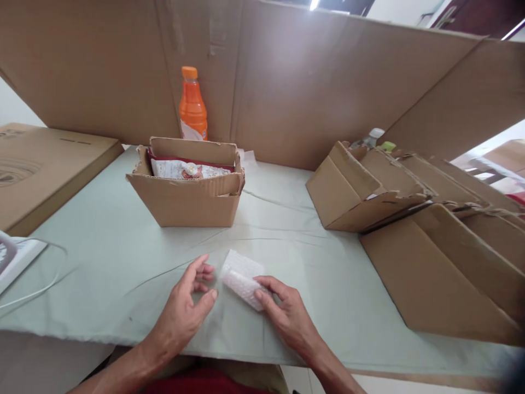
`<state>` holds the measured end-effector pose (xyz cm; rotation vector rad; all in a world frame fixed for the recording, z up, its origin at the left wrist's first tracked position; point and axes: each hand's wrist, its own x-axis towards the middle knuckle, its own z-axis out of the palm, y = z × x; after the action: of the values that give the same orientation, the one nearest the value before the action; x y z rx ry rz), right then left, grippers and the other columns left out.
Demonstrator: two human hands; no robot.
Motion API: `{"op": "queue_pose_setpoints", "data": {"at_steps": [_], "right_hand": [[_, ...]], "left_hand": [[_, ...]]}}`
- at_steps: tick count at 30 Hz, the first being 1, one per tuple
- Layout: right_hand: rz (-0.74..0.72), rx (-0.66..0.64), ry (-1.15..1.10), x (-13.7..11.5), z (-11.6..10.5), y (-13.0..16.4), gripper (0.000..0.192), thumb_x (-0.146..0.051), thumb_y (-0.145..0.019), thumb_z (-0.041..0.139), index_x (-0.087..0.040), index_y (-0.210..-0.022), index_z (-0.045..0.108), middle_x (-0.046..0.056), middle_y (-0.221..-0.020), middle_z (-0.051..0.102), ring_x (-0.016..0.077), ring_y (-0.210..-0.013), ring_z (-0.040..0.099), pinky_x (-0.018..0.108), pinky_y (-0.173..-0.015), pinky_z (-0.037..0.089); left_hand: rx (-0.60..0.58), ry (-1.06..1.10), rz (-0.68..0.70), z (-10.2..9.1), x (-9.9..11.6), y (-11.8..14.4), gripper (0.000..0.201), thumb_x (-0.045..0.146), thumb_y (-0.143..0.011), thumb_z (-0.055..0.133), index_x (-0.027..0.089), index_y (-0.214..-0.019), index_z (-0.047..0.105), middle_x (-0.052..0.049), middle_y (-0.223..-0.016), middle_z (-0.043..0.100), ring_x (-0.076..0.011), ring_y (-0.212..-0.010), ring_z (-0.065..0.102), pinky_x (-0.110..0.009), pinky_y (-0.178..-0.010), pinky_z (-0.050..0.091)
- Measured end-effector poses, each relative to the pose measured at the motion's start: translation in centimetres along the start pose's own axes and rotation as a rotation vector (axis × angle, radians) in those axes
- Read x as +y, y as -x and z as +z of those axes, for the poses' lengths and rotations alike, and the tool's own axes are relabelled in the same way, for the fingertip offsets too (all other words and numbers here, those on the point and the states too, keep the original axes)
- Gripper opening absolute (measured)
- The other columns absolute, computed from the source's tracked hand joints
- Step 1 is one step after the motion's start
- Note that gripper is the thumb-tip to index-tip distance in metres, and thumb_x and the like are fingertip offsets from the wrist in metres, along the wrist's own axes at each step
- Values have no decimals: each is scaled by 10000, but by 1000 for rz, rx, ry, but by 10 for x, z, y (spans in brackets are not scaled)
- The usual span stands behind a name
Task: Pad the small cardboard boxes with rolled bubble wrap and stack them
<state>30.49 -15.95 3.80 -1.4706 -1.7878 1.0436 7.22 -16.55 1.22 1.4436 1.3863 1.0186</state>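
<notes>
A small bundle of white bubble wrap rests near the front of the cloth-covered table. My right hand pinches its right end between thumb and fingers. Whatever the wrap may enclose is hidden. To the left of the bundle is my left hand, its fingers apart and curved, holding nothing and not touching the wrap. Beyond both hands stands a cardboard box with a white and red printed packet inside it.
An orange bottle stands behind the box, against a tall cardboard wall. Several cardboard boxes line the right side. At the left lie a flat carton and a white device with a cable.
</notes>
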Motion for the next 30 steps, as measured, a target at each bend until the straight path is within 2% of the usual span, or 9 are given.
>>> {"op": "queue_pose_setpoints", "data": {"at_steps": [6, 9, 11, 13, 16, 19, 21, 24, 30], "right_hand": [[-36, -45, -73, -6, 0, -1, 281, -432, -935, 576, -219, -1030, 730, 71, -1010, 753, 247, -950, 708, 338, -839, 576], [-103, 134, 74, 1, -5, -1, 472, -486, -864, 669, -246, -1271, 659, 121, -1320, 661, 308, -1208, 624, 434, -1010, 526], [-92, 64, 30, 3, -7, -2, 653, -558, -828, 694, -240, -1386, 578, 134, -1344, 648, 305, -1159, 653, 420, -951, 564], [-91, -104, -38, 1, -5, -6, 537, -579, -856, 654, -226, -1261, 659, 97, -1139, 739, 260, -955, 713, 351, -811, 599], [-148, -108, 40, -7, -5, -15, 310, -506, -914, 592, -223, -881, 715, 27, -792, 734, 203, -707, 687, 282, -662, 575], [-247, 60, 196, -23, -22, -28, 248, -452, -917, 598, -241, -837, 700, 13, -737, 725, 195, -648, 685, 264, -615, 568], [-348, 146, 278, -41, -41, -40, 203, -425, -924, 604, -256, -887, 710, 17, -780, 748, 202, -666, 706, 256, -591, 566], [-535, 326, 399, -78, -71, -65, 127, -361, -934, 617, -272, -976, 698, 23, -856, 755, 202, -709, 707, 268, -624, 564], [-791, 489, 659, -163, -79, -154, 116, -318, -935, 633, -242, -860, 677, 21, -828, 697, 200, -811, 649, 320, -747, 505]], "left_hand": [[-182, 473, -332, 13, 18, -9, 793, 337, -823, 617, 159, -1523, 289, -140, -1202, 691, -246, -1056, 687, -394, -939, 548], [-186, 418, -276, 18, 22, -7, 745, 311, -843, 597, 186, -1522, 319, -117, -1195, 693, -212, -958, 694, -363, -877, 563], [-202, 340, -201, 20, 20, -4, 694, 279, -869, 571, 201, -1518, 340, -110, -1183, 695, -202, -933, 697, -360, -860, 576], [-189, 181, -68, 17, 18, -5, 616, 240, -881, 563, 224, -1478, 414, -92, -1119, 714, -205, -931, 704, -358, -848, 589], [-6, -171, 397, -7, 32, -23, 557, 200, -881, 606, 260, -1421, 484, -101, -1197, 693, -243, -1095, 674, -392, -938, 572], [404, -532, 846, -55, 64, -62, 646, 160, -885, 629, 267, -1482, 406, -131, -1380, 584, -295, -1317, 541, -491, -1094, 465], [627, -698, 884, -86, 82, -89, 678, 137, -875, 615, 236, -1500, 372, -135, -1394, 570, -333, -1381, 479, -547, -1121, 417], [695, -827, 847, -110, 84, -113, 614, 69, -870, 529, 199, -1458, 407, -93, -1155, 684, -299, -1217, 609, -560, -1101, 418], [736, -723, 974, -91, 39, -103, 550, -2, -807, 567, 204, -1315, 521, -40, -921, 737, -229, -983, 687, -582, -1114, 380]]}}
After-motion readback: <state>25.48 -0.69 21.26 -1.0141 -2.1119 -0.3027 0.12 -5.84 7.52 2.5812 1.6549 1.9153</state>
